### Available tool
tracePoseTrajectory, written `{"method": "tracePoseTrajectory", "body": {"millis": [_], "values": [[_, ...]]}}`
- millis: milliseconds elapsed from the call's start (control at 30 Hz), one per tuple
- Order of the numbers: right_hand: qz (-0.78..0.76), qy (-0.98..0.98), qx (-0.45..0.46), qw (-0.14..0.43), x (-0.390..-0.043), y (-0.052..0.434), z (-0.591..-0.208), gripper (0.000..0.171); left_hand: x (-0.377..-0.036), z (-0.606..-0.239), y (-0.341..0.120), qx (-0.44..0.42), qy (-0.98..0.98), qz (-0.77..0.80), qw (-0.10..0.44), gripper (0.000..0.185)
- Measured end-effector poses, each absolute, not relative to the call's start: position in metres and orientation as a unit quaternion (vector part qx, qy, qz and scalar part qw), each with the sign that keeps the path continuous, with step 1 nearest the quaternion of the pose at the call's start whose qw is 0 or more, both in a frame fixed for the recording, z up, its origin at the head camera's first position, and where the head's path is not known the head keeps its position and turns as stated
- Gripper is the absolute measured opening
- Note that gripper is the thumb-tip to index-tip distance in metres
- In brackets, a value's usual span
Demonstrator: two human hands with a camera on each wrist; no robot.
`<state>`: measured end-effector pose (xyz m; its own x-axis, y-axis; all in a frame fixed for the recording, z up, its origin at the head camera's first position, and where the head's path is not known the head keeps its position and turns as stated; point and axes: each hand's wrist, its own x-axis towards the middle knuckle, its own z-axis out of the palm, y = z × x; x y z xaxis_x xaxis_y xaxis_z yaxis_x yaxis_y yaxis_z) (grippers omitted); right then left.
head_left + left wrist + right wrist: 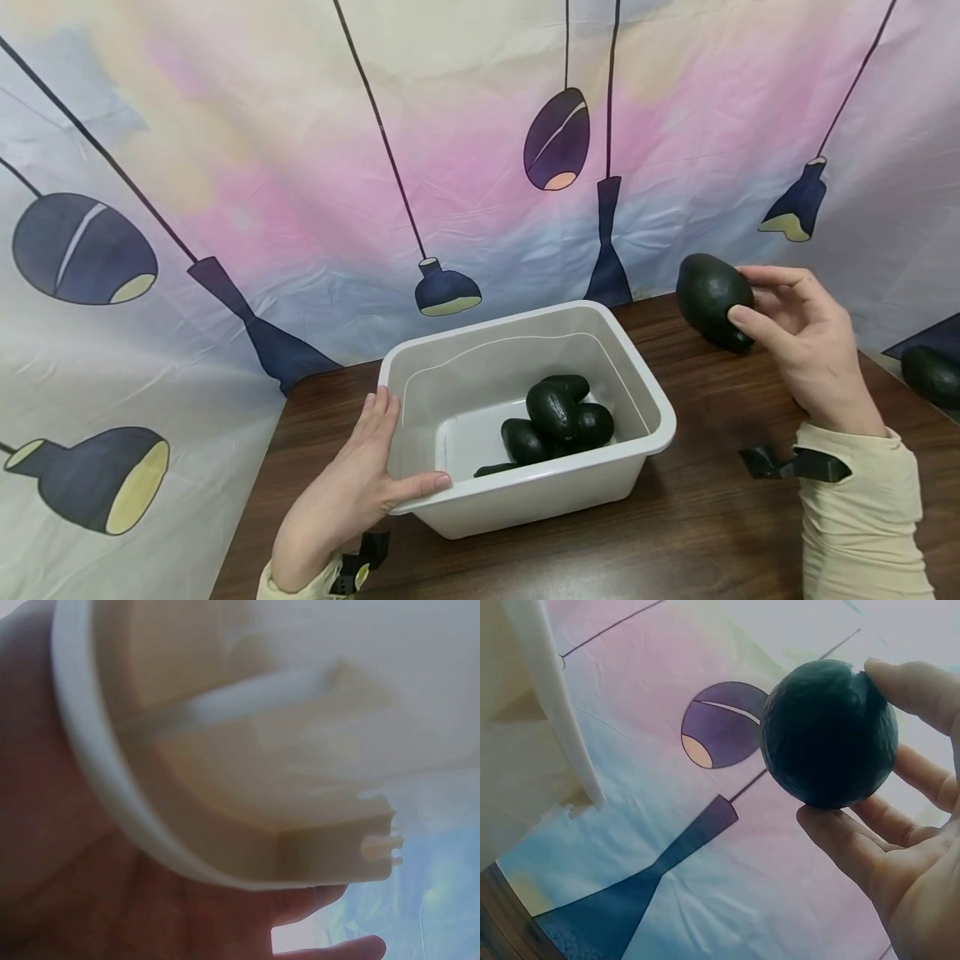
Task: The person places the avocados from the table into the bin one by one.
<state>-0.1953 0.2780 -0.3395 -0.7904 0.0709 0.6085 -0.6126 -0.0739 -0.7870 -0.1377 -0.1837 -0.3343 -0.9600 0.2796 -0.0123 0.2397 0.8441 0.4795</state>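
A white plastic tub (645, 400) sits on the dark wooden table and holds several dark green avocados (558, 417). My left hand (360, 487) grips the tub's near-left corner, thumb over the rim, fingers along the outer wall; in the left wrist view the rim (112, 795) crosses the palm (150, 907). My right hand (795, 333) holds another avocado (712, 298) in the air to the right of the tub, pinched between thumb and fingers. In the right wrist view that avocado (829, 735) sits at the fingertips (911, 682).
Another avocado (930, 375) lies at the table's far right edge. A printed cloth backdrop (300, 167) with lamp shapes hangs close behind the table. Bare table (712, 517) shows in front of the tub and to its right.
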Motion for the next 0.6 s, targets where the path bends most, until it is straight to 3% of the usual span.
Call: {"method": "tracePoseTrajectory", "body": {"millis": [400, 600], "values": [[0.678, -0.64, 0.285, 0.223, -0.196, 0.245, -0.333, 0.054, -0.138, -0.333, -0.185, 0.135, 0.959, 0.243, 0.047, 0.123], [0.586, -0.734, 0.262, 0.223, -0.198, 0.223, -0.336, 0.045, -0.138, -0.334, -0.185, 0.134, 0.959, 0.245, 0.048, 0.122]]}}
